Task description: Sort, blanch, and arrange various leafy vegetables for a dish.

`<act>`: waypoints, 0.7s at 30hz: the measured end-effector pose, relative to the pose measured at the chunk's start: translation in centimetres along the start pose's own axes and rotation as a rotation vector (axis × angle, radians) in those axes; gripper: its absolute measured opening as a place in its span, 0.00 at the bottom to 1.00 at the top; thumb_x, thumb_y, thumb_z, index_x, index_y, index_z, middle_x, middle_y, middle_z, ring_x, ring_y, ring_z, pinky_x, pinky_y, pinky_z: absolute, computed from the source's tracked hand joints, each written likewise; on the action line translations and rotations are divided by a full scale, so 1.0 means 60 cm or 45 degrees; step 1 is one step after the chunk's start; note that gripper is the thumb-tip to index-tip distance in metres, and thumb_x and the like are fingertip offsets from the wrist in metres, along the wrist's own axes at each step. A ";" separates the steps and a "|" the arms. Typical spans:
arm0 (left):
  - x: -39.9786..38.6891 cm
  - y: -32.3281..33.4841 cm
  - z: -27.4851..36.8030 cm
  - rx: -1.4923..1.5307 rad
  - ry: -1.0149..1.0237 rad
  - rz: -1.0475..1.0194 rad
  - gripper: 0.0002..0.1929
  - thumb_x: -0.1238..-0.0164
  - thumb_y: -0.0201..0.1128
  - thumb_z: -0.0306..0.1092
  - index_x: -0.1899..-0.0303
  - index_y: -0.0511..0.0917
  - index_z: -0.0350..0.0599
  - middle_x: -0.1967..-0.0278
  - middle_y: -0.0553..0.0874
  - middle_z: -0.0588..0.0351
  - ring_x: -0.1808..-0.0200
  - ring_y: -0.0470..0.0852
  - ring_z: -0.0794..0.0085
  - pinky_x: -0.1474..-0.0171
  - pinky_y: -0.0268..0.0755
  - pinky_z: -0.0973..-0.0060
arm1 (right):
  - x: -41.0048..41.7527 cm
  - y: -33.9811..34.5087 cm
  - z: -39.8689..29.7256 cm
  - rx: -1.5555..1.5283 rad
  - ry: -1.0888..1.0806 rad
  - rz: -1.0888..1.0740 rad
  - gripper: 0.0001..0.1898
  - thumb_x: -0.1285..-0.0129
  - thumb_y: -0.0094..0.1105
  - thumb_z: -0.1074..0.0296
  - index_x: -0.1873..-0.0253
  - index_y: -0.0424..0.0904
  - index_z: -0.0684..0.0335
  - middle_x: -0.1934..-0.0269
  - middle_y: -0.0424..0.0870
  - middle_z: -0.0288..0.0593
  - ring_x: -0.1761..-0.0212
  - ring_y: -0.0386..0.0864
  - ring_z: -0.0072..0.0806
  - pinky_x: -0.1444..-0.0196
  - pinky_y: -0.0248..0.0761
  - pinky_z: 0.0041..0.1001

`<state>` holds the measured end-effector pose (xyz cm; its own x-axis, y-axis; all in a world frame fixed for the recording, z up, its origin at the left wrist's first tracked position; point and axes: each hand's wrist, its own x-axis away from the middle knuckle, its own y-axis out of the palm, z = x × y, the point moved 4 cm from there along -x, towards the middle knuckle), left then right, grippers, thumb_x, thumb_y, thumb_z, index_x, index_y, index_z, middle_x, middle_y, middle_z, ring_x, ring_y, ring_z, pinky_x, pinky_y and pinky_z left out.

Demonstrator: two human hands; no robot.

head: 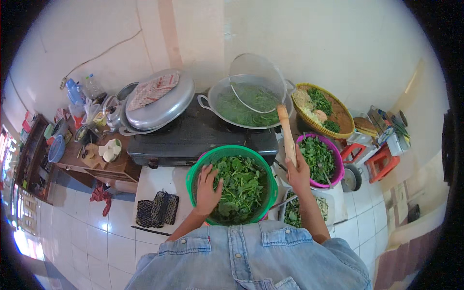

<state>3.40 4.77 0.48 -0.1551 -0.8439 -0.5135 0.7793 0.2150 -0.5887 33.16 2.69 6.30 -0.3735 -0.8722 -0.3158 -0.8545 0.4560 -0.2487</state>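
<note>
My right hand grips the wooden handle of a wire-mesh skimmer. The skimmer's round mesh head is raised over a wide aluminium wok, where greens sit in liquid. Closer to me stands a green plastic colander full of loose leafy greens. Fingers apart, my left hand rests at the colander's left inner side, by the leaves. Whether its fingertips press on the mesh wall or the leaves, I cannot tell. The wok sits on a black gas stove.
A lidded aluminium pot with a checked cloth stands left on the stove. Right are a woven tray of chopped vegetables, a magenta basin of greens and a plastic container. Dark woven mats lie front left.
</note>
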 end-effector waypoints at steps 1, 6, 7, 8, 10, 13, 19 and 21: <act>-0.031 -0.009 -0.002 -0.018 -0.012 0.023 0.19 0.40 0.61 0.33 0.47 0.73 0.42 0.40 0.69 0.41 0.36 0.64 0.44 0.36 0.57 0.55 | 0.014 0.007 -0.015 -0.247 0.357 -0.109 0.31 0.35 0.53 0.68 0.29 0.54 0.60 0.69 0.78 0.37 0.77 0.74 0.19 0.77 0.67 0.19; -0.230 -0.050 0.025 0.049 0.214 0.411 0.05 0.43 0.63 0.29 0.66 0.79 0.39 0.68 0.80 0.51 0.65 0.79 0.60 0.60 0.71 0.66 | 0.044 -0.014 -0.034 -0.420 0.378 -0.020 0.31 0.35 0.54 0.71 0.29 0.55 0.56 0.71 0.76 0.32 0.80 0.66 0.14 0.80 0.61 0.16; -0.267 -0.047 0.021 0.099 0.225 0.442 0.05 0.43 0.63 0.29 0.66 0.80 0.39 0.69 0.80 0.51 0.66 0.79 0.61 0.61 0.71 0.66 | 0.048 -0.017 -0.036 -0.431 0.372 -0.023 0.31 0.35 0.54 0.71 0.29 0.55 0.56 0.71 0.76 0.32 0.80 0.66 0.14 0.80 0.61 0.16; -0.303 -0.040 0.023 0.104 0.125 0.398 0.06 0.41 0.63 0.31 0.65 0.80 0.40 0.68 0.81 0.50 0.66 0.80 0.61 0.61 0.72 0.67 | 0.051 -0.025 -0.036 -0.435 0.357 -0.007 0.31 0.35 0.54 0.72 0.29 0.55 0.56 0.68 0.77 0.33 0.79 0.66 0.13 0.79 0.61 0.16; -0.367 -0.024 0.026 0.098 0.040 0.353 0.08 0.40 0.63 0.33 0.63 0.81 0.40 0.68 0.82 0.50 0.66 0.82 0.62 0.60 0.73 0.69 | 0.053 -0.037 -0.022 -0.388 0.257 0.014 0.31 0.36 0.53 0.73 0.29 0.55 0.56 0.58 0.78 0.34 0.77 0.67 0.12 0.77 0.62 0.15; -0.444 0.026 0.004 0.139 -0.037 0.332 0.12 0.40 0.63 0.36 0.59 0.82 0.41 0.65 0.84 0.48 0.65 0.83 0.62 0.59 0.74 0.70 | 0.056 -0.046 -0.013 -0.337 0.147 0.022 0.32 0.36 0.55 0.70 0.28 0.54 0.58 0.71 0.74 0.30 0.78 0.65 0.12 0.78 0.60 0.14; -0.495 0.096 0.030 0.174 -0.192 0.259 0.17 0.38 0.62 0.37 0.52 0.80 0.39 0.62 0.85 0.46 0.61 0.84 0.63 0.56 0.74 0.70 | 0.069 -0.056 -0.034 -0.261 0.231 0.025 0.33 0.37 0.56 0.71 0.28 0.54 0.56 0.53 0.77 0.35 0.77 0.64 0.11 0.78 0.61 0.14; -0.496 0.102 0.041 0.361 -0.243 0.381 0.16 0.38 0.62 0.37 0.53 0.80 0.36 0.64 0.85 0.46 0.63 0.84 0.63 0.56 0.74 0.69 | 0.071 -0.061 -0.026 -0.188 0.298 -0.027 0.33 0.37 0.56 0.71 0.28 0.54 0.60 0.47 0.76 0.40 0.67 0.73 0.15 0.66 0.69 0.17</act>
<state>14.28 29.95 13.71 0.1964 -0.8464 -0.4949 0.9123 0.3428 -0.2241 34.15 -2.95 7.29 -0.4134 -0.9063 -0.0872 -0.9000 0.4213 -0.1117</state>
